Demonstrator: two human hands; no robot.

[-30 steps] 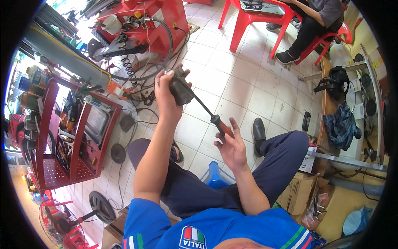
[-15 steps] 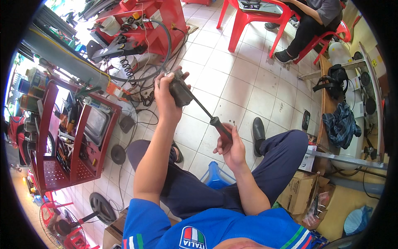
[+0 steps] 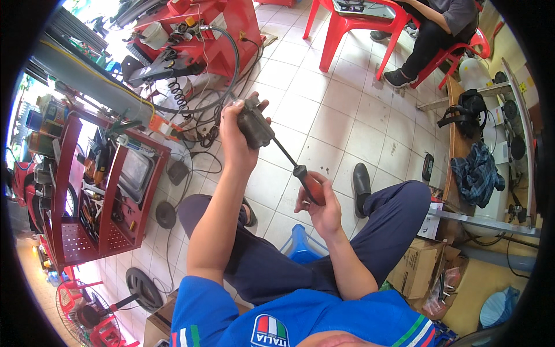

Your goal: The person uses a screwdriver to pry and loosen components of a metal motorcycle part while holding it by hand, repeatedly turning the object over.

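My left hand (image 3: 234,136) is raised in front of me, fingers wrapped tight round a dark, blocky part (image 3: 254,124) (greasy metal by the look of it, though I can't make out what it is). The thumb sits along its top edge and the part tilts toward my right.

My right hand (image 3: 324,205) is lower and closer to my body, closed round the red-orange handle of a screwdriver (image 3: 300,176). The black shaft runs up and to the left from that handle, and its tip meets the underside of the part held in the left hand; I can't see the exact spot where it enters. Both hands are fully shut on what they hold, well above the tiled floor (image 3: 341,110).

I'm sitting on a low blue stool (image 3: 302,246), knees spread, in dark blue trousers and a blue shirt, with one black shoe (image 3: 361,180) out ahead of my right leg.

To my left stands a red rack (image 3: 87,225) loaded with tools. Further ahead is a red machine (image 3: 214,34) with a coiled hose and cables trailing onto the floor. At the top right, another person sits on a red plastic chair (image 3: 352,26). A checked cloth (image 3: 477,173) lies on the bench (image 3: 457,144) to my right.
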